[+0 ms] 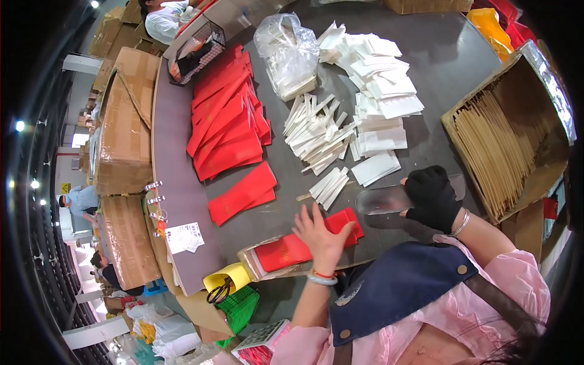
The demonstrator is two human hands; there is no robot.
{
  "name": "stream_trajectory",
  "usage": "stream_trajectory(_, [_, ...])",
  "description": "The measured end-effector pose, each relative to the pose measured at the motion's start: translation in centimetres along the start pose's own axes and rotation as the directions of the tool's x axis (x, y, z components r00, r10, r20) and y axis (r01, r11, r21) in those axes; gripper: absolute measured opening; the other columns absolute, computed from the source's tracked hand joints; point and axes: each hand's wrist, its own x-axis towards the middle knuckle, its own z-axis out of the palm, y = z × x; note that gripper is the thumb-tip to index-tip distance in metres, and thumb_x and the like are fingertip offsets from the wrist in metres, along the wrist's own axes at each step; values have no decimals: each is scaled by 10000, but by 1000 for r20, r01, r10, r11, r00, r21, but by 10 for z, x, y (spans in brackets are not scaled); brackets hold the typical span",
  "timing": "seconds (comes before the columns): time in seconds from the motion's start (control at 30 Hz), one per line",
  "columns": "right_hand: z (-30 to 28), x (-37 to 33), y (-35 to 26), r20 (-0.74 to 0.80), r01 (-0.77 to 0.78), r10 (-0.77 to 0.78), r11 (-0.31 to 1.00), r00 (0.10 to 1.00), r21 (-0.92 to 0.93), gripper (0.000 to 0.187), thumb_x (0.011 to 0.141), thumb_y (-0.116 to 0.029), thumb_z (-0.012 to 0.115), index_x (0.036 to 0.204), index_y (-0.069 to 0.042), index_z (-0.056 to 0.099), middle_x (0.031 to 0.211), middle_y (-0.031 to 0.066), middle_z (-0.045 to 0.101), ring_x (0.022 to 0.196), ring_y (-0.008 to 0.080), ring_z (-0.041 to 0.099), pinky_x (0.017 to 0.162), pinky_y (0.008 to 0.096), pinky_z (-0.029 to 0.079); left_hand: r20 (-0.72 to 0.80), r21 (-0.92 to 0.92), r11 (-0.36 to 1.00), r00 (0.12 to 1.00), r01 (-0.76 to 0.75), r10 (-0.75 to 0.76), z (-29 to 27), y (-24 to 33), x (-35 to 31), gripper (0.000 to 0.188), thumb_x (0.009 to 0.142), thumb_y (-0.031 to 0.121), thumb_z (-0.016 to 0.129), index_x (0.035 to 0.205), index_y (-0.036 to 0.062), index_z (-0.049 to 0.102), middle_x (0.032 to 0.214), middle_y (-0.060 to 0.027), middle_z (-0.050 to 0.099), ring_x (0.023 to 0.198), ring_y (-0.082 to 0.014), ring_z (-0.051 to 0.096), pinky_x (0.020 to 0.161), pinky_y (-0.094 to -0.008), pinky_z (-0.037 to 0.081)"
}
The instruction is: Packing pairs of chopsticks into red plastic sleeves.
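My left hand (320, 239), bare with its fingers spread, is over a short stack of red paper sleeves (283, 252) lying in an open cardboard tray at the table's near edge. In a black fingerless glove, my right hand (433, 198) is closed on a long clear plastic piece with a rounded end (383, 201); I cannot tell if it is a bag or a stiff tray. Just beyond it lie white folded paper packets (377, 168) and a small bundle of narrow white paper strips (330, 188).
Piles of red sleeves (225, 115), narrow strips (316, 131) and white packets (380, 73) cover the dark table. A carton (529, 176) of upright brown, thin pieces stands right. A clear bag (286, 48), wire basket (198, 52) and yellow holder with scissors (228, 278) are about.
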Motion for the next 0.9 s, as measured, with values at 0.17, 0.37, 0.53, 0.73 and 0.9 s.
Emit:
stream_trajectory(0.17, [10,7,-8,156,59,-51,997,986,-47,596,641,-426,785,1100,-85,616,1048,99,596,1022,283,571,962,458,360,12,-255,960,993,117,-118,24,-11,-12,1006,646,497,832,1404,11,384,1475,-214,305,1381,-440,219,1122,-621,103])
stream_trajectory(0.37, [50,14,-25,218,125,-158,979,963,159,639,652,-440,777,1162,-96,600,1107,117,581,1075,314,536,984,479,344,40,-286,949,991,135,-129,27,-13,-13,1031,647,480,841,1428,22,348,1502,-216,258,1406,-434,177,1120,-633,87])
stream_trajectory(0.53, [58,28,-42,55,194,-204,969,977,153,633,634,-432,790,1147,-104,615,1092,116,588,1082,308,535,984,471,348,-54,-341,940,998,-27,9,24,-11,10,664,723,298,809,1273,45,537,1324,-173,462,1273,-401,373,1066,-542,271])
stream_trajectory(0.73, [-14,-34,77,-341,-289,350,932,872,219,453,720,-77,756,1147,-44,608,1145,132,607,1108,304,568,968,375,437,-229,-233,945,958,-229,175,26,-25,58,99,800,131,713,851,54,679,797,-129,620,746,-327,609,678,-405,484])
stream_trajectory(0.9, [-50,-161,218,-566,-688,612,718,552,106,322,891,-198,647,1148,-12,596,1130,135,631,1085,282,599,943,350,455,-37,-440,898,999,-30,15,10,-20,73,72,802,97,693,844,38,693,794,-134,661,705,-302,646,671,-388,508])
